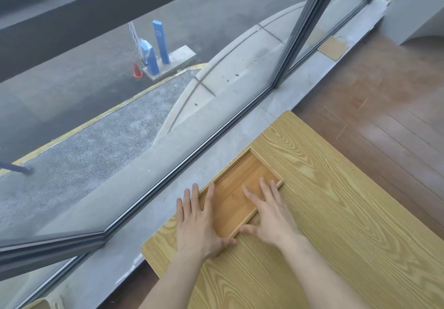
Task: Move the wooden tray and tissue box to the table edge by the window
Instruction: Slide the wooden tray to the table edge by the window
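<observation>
A shallow rectangular wooden tray point(242, 176) lies empty on the light wood-grain table point(336, 212), along the table edge next to the window. My left hand point(199, 222) rests flat with spread fingers over the tray's near left corner and the table edge. My right hand point(269, 215) lies flat with its fingers inside the tray and its thumb at the near rim. Neither hand is closed around the tray. No tissue box is in view.
A grey stone sill point(216, 162) runs between the table and the large window point(144, 92) with its dark metal frame point(295, 35). Brown wooden floor point(384, 97) lies to the right of the table. A white wall corner point(418, 6) stands at far right.
</observation>
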